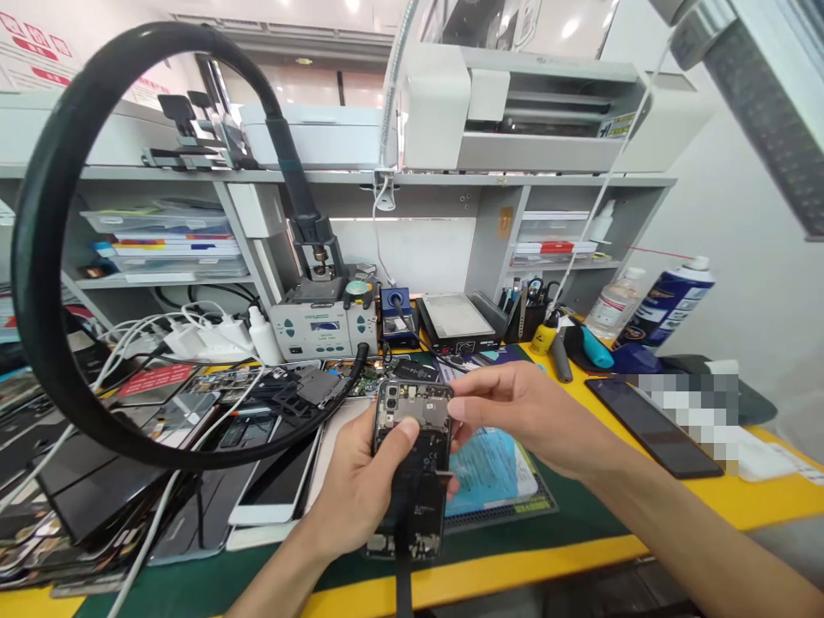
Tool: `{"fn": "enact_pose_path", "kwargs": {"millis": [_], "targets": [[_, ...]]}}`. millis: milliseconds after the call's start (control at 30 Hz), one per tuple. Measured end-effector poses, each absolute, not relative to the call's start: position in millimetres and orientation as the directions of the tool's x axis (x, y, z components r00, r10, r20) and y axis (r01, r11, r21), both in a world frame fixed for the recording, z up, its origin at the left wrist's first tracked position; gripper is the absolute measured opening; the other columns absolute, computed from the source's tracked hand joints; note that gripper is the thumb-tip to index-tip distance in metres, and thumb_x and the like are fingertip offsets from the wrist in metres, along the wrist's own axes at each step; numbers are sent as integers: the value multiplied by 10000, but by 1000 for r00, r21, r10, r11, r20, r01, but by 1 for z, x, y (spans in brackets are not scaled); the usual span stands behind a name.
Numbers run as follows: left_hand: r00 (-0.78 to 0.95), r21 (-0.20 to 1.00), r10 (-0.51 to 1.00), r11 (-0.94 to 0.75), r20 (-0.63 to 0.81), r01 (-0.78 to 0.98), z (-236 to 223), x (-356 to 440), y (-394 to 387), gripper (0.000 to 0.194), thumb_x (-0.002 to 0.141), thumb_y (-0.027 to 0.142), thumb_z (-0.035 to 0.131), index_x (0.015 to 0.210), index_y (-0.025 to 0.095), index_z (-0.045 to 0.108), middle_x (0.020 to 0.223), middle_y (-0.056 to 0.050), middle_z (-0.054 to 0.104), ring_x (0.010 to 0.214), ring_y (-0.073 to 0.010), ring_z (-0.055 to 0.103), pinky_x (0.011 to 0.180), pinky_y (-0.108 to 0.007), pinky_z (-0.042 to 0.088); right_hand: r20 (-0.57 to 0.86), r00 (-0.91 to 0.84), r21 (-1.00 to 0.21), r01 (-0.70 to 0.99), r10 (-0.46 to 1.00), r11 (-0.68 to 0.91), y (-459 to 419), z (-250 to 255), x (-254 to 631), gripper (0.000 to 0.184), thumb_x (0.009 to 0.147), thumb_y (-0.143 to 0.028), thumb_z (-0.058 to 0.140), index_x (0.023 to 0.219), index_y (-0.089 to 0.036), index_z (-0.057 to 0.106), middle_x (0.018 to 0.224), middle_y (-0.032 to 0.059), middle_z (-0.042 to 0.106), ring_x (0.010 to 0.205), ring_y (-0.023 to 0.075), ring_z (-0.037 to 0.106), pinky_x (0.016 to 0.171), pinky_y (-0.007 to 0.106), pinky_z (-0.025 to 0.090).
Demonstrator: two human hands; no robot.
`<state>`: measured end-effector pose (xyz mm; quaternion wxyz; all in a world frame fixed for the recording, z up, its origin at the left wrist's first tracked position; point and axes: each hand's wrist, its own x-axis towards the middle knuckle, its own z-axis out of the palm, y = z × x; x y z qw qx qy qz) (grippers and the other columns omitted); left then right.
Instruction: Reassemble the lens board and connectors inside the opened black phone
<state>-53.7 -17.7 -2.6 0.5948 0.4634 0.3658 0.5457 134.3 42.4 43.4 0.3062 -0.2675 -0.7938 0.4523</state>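
Note:
An opened smartphone (418, 498) is held up above the bench, its back cover off and its camera, board shield and black battery exposed. My left hand (360, 481) is closed around it from the left, thumb pressed on the board shield and fingertips showing at the right edge. My right hand (502, 403) pinches the phone's upper right edge between thumb and forefinger; whether something small is between them I cannot tell. A dark strap or ribbon (403, 584) runs down over the battery past the lower end. Under the phone lies a blue printed packet (493, 472).
Phone parts and screens (103, 481) are piled at left. A thick black hose (39, 257) loops from the rework station (322, 326). A hot plate (460, 318) stands behind. At right are a spray can (669, 300), a bottle (614, 305) and a dark phone (650, 425).

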Motion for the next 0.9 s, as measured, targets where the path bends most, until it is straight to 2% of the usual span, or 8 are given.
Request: {"fn": "enact_pose_path", "kwargs": {"millis": [100,233,400,567,733,900], "targets": [[142,938,987,-20,74,-345,-5,-52,-17,225,875,419,676,957,214,628,850,-23,766,525,-201,710,443,-290,563,94,-633,-983,64,768,173,41,48,137,145,900,-265,689,793,-249,785,754,29,759,684,178,725,695,285,621],[135,932,988,-18,72,-361,-7,-50,-18,215,871,402,684,949,206,641,864,-32,774,512,-202,709,411,-278,539,-7,-638,-994,86,770,62,40,49,138,161,845,-371,760,813,-218,799,755,50,758,699,189,702,727,313,579],[117,935,992,-7,52,-354,-7,-49,-18,233,866,391,696,971,192,637,919,-58,777,531,-206,720,392,-265,526,-23,-628,-992,108,778,58,39,49,139,227,826,-382,777,824,-154,780,747,60,750,699,183,688,720,313,552],[126,939,992,21,23,-342,-5,-49,-16,251,859,386,719,972,177,638,829,-54,775,496,-214,712,402,-284,549,-27,-586,-996,84,810,28,38,48,136,251,792,-374,806,814,-127,765,720,60,742,670,173,685,687,295,554],[198,925,980,105,-33,-365,0,-51,-15,225,883,396,688,888,173,663,777,-49,777,489,-211,713,432,-300,585,-28,-654,-1000,28,756,-13,43,49,137,260,845,-376,759,850,-117,781,763,73,749,693,184,711,723,319,583],[176,927,982,122,-62,-355,1,-52,-14,215,876,397,697,913,187,673,746,-35,773,489,-214,714,437,-302,588,-9,-635,-999,43,772,23,47,46,137,234,841,-343,761,845,-110,778,726,75,750,675,199,730,696,319,600]]}}
